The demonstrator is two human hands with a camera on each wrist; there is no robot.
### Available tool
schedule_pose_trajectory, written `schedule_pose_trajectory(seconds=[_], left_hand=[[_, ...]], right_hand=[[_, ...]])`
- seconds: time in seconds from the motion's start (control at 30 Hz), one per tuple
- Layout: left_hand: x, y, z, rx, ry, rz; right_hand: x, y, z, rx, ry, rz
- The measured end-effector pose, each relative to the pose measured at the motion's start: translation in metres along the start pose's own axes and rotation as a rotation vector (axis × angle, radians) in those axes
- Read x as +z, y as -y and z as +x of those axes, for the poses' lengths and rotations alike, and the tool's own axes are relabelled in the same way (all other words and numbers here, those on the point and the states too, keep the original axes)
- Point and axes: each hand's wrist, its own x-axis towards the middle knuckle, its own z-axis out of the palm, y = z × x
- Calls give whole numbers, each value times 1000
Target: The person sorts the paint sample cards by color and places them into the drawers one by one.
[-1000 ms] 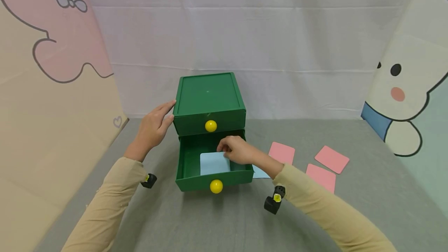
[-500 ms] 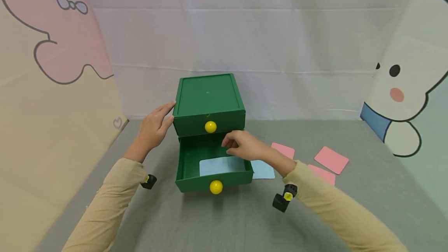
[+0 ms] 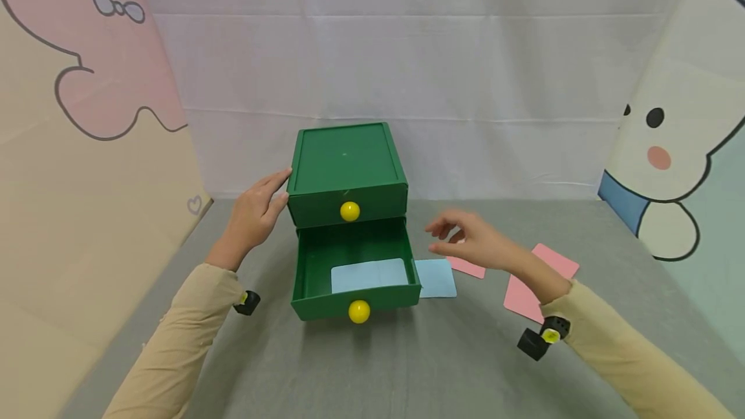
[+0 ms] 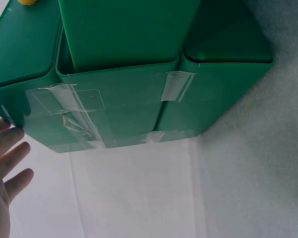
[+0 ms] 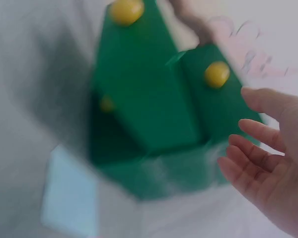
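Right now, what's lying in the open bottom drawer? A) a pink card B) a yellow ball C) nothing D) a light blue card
D: a light blue card lies flat on the floor of the open bottom drawer, while the pink cards lie outside on the grey cloth.

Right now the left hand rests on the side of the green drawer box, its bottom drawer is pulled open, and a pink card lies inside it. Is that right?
Not quite. The card inside the open bottom drawer is light blue, not pink, as the head view shows; the pink cards lie on the table. The left hand does rest on the side of the green drawer box.
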Motion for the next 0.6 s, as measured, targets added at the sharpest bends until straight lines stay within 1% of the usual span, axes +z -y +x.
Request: schedule_pose_trajectory(seconds=[0.1,0.27,0.33,0.43,0.5,0.6], left_hand=[[1,1,0,-1,-3,-5],[1,1,0,-2,-1,-3],[1,1,0,-3,-1,-1],[1,1,0,-4,-2,-2],[1,1,0,-4,-1,-7],[1,1,0,-5,0,-9]], right_hand=[[4,-29,-12,69,4,-32],[20,-76,-23,162,11,-74],[26,-87,-26,203,15,-83],[36,-99,-29,230,13,-102],[41,-105,-29,236,2,-136],[47,-112,-28,216,-7,-209]])
